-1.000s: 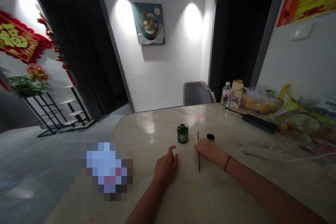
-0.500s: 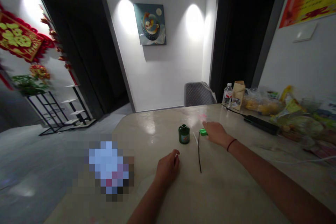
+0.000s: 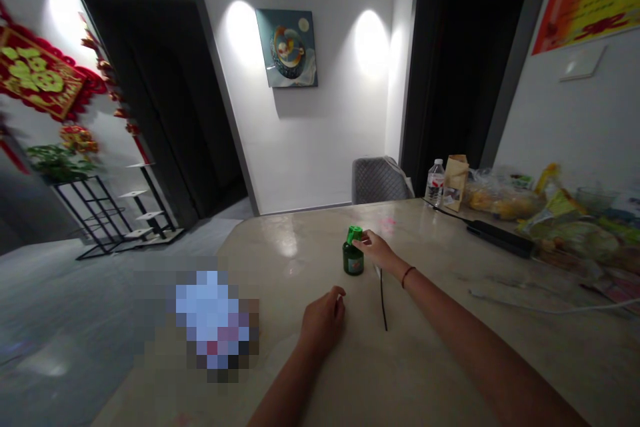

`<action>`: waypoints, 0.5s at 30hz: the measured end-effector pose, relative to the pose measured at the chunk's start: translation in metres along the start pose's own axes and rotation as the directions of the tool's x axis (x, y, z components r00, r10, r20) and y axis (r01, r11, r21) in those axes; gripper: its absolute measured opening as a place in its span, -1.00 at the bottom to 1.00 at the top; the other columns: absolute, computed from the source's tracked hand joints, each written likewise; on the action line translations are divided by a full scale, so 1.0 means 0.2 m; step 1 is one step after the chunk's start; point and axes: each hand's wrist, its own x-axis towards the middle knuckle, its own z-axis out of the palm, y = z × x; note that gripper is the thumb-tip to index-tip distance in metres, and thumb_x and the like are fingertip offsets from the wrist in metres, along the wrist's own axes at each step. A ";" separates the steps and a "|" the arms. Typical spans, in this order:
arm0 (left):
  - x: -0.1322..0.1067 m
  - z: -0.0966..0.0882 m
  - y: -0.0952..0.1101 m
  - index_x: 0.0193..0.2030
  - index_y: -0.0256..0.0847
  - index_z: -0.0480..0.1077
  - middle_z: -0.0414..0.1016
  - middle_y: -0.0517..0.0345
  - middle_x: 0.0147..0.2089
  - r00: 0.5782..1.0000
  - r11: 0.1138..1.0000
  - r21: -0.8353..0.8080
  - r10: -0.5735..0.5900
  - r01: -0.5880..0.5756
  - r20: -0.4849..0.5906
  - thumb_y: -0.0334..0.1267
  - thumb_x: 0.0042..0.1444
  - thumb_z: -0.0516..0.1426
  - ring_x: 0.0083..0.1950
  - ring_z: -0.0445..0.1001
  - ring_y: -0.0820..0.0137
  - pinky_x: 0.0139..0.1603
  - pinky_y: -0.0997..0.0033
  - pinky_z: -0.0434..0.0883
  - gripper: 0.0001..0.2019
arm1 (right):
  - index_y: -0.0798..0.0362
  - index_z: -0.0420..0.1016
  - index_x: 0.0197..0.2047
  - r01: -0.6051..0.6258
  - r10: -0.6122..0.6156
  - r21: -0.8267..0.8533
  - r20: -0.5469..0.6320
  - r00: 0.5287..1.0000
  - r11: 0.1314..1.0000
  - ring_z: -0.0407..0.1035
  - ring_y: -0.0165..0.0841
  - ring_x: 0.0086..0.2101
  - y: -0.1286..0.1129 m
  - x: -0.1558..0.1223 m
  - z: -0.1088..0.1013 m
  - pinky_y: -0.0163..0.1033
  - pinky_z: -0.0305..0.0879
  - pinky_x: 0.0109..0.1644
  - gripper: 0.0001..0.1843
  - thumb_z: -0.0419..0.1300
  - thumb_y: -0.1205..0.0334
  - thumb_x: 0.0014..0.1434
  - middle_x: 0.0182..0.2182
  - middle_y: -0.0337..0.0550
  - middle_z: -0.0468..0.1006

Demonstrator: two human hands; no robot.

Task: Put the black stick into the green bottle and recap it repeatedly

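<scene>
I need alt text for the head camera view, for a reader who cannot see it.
The person's right hand holds a green cap at the mouth of a small dark green bottle standing on a beige table. The left hand rests curled nearby, and a thin black stick lies near the bottle.

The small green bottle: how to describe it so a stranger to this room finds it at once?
On the beige table, look ahead of the left hand. The bottle is squat and dark green, unlike the clear water bottle farther back; the right hand holds a bright green cap at its top.
</scene>
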 end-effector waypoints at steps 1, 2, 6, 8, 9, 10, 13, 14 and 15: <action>0.00 0.00 0.00 -0.09 -0.12 0.28 0.47 0.18 -0.36 1.000 1.000 0.000 -0.003 0.003 0.005 -0.28 0.14 -0.11 -0.34 0.42 0.46 -0.33 0.54 0.19 -0.75 | 0.10 0.32 -0.30 0.004 -0.004 0.001 0.008 1.000 1.000 0.38 -0.39 -0.31 0.01 0.00 0.01 -0.24 0.31 -0.19 -0.77 0.17 0.16 -0.02 -0.33 -0.14 0.47; 0.00 0.00 0.00 -0.09 -0.12 0.28 0.47 0.17 -0.36 1.000 1.000 0.000 -0.004 0.004 0.008 -0.28 0.14 -0.11 -0.34 0.42 0.46 -0.33 0.54 0.19 -0.75 | 0.10 0.32 -0.27 0.004 -0.004 0.007 0.008 1.000 1.000 0.38 -0.38 -0.28 0.02 -0.01 0.01 -0.23 0.31 -0.16 -0.74 0.18 0.17 -0.03 -0.31 -0.13 0.47; 0.00 0.00 0.00 -0.09 -0.12 0.28 0.48 0.17 -0.35 1.000 1.000 0.005 0.007 -0.007 0.014 -0.27 0.15 -0.12 -0.35 0.41 0.46 -0.35 0.54 0.18 -0.75 | 0.11 0.25 -0.06 0.008 -0.011 0.091 0.035 0.999 0.996 0.34 -0.33 -0.13 0.03 -0.02 0.03 -0.17 0.28 -0.06 -0.51 0.24 0.22 -0.09 -0.12 -0.03 0.43; 0.00 0.00 0.00 -0.09 -0.12 0.27 0.48 0.17 -0.35 1.000 1.000 0.007 0.016 -0.016 0.007 -0.27 0.15 -0.13 -0.36 0.41 0.46 -0.36 0.54 0.18 -0.75 | 0.10 0.24 -0.02 0.011 -0.022 0.130 0.088 0.996 0.991 0.34 -0.32 -0.10 0.04 -0.04 0.04 -0.15 0.28 -0.04 -0.46 0.24 0.26 -0.11 -0.09 -0.03 0.42; 0.00 0.00 0.00 -0.09 -0.12 0.27 0.48 0.17 -0.35 1.000 1.000 0.007 0.015 -0.015 -0.001 -0.27 0.16 -0.13 -0.35 0.41 0.46 -0.35 0.53 0.19 -0.75 | 0.09 0.25 -0.02 0.011 -0.025 0.136 0.102 0.994 0.991 0.34 -0.31 -0.10 0.04 -0.05 0.05 -0.14 0.28 -0.04 -0.46 0.25 0.28 -0.12 -0.09 -0.04 0.43; 0.00 0.00 0.00 -0.09 -0.12 0.27 0.48 0.18 -0.35 1.000 1.000 0.007 0.011 -0.011 -0.006 -0.27 0.16 -0.13 -0.35 0.41 0.46 -0.34 0.53 0.19 -0.75 | 0.09 0.26 -0.03 0.012 -0.026 0.134 0.104 0.994 0.991 0.34 -0.30 -0.10 0.04 -0.06 0.05 -0.13 0.28 -0.04 -0.45 0.27 0.28 -0.14 -0.10 -0.04 0.43; 0.01 0.02 -0.01 -0.08 -0.11 0.27 0.47 0.18 -0.33 1.000 1.000 0.006 -0.016 0.016 -0.016 -0.26 0.15 -0.11 -0.30 0.42 0.45 -0.29 0.51 0.22 -0.76 | 0.11 0.30 -0.05 0.019 -0.027 0.095 0.081 0.996 0.995 0.34 -0.26 -0.11 0.04 -0.09 0.04 -0.10 0.27 -0.04 -0.40 0.33 0.22 -0.21 -0.10 -0.01 0.44; 0.01 0.02 -0.01 -0.07 -0.12 0.27 0.46 0.18 -0.31 0.999 1.000 0.000 -0.024 0.024 -0.032 -0.26 0.14 -0.09 -0.28 0.42 0.45 -0.26 0.51 0.23 -0.75 | 0.11 0.32 -0.06 0.021 -0.028 0.083 0.089 0.996 0.996 0.34 -0.24 -0.12 0.03 -0.11 0.04 -0.09 0.27 -0.03 -0.39 0.34 0.20 -0.23 -0.11 0.00 0.44; 0.02 0.03 -0.02 -0.06 -0.13 0.26 0.46 0.17 -0.27 0.998 0.999 -0.013 -0.030 0.029 -0.056 -0.25 0.13 -0.08 -0.26 0.42 0.44 -0.23 0.49 0.25 -0.74 | 0.12 0.33 -0.07 0.020 -0.028 0.077 0.107 0.994 0.997 0.34 -0.23 -0.12 0.03 -0.13 0.03 -0.08 0.27 -0.03 -0.40 0.34 0.19 -0.23 -0.12 0.01 0.44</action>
